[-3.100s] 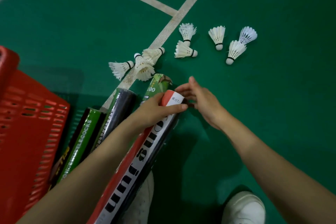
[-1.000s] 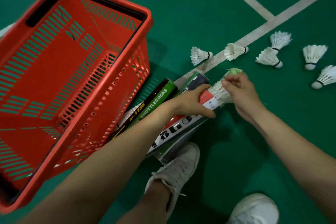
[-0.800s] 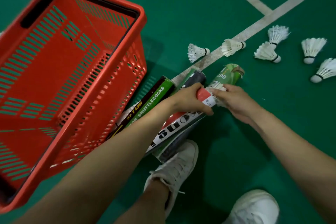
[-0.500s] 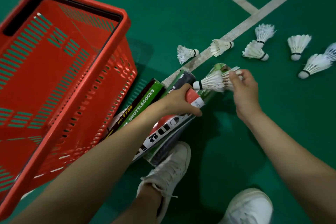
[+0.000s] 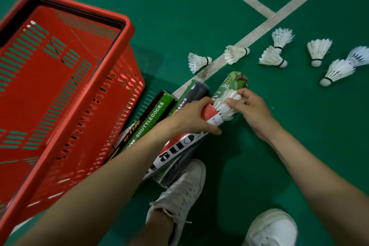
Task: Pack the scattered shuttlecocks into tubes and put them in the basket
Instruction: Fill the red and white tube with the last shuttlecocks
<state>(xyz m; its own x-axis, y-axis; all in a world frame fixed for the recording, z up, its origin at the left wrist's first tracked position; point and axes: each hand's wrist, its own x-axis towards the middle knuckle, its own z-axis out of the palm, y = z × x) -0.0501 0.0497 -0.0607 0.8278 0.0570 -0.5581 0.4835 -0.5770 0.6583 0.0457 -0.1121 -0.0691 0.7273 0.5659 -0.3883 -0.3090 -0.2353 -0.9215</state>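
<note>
1. Green court floor (image 5: 179,16) with white lines carries a red basket (image 5: 127,26) at its left.
2. Left hand (image 5: 191,118) wraps around the red-and-white tube (image 5: 209,112) near its open end, among other tubes (image 5: 151,118) lying beside the basket.
3. Right hand (image 5: 251,106) pinches the feathers of a shuttlecock (image 5: 224,106) sticking out of that tube's mouth.
4. Seven loose shuttlecocks (image 5: 272,58) lie on the floor beyond the hands, toward the right edge.

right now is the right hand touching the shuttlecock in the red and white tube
Touching. The head view shows the right hand with fingers curled over the feathers of the shuttlecock at the mouth of the red and white tube.
</note>
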